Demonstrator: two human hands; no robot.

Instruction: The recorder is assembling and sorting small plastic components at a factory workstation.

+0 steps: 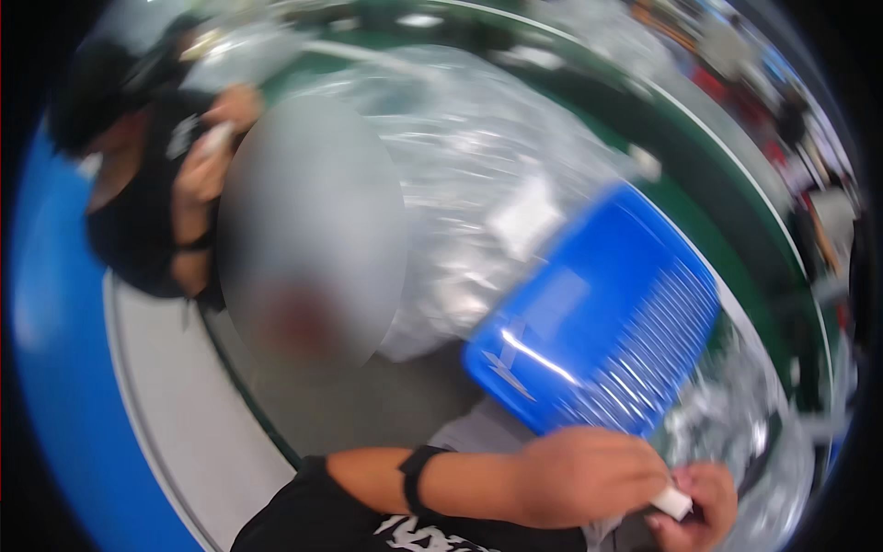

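Observation:
At the lower right, my left hand [593,478] and my right hand [706,506] meet around a small white block-like piece [672,501], with the fingers of both closed on it. What kind of piece it is I cannot make out, since motion smears it. My left forearm, with a black wristband, crosses from the lower middle toward the right. Just beyond my hands is a tilted blue plastic tray [561,317]. Along its near right side runs a row of thin, clear or whitish strips [644,354].
Large clear plastic bags [460,166] spread behind the tray, and more crumpled clear plastic [727,414] lies to its right. A co-worker [152,175] at the far left holds a small white piece. A blurred grey oval covers part of the middle left.

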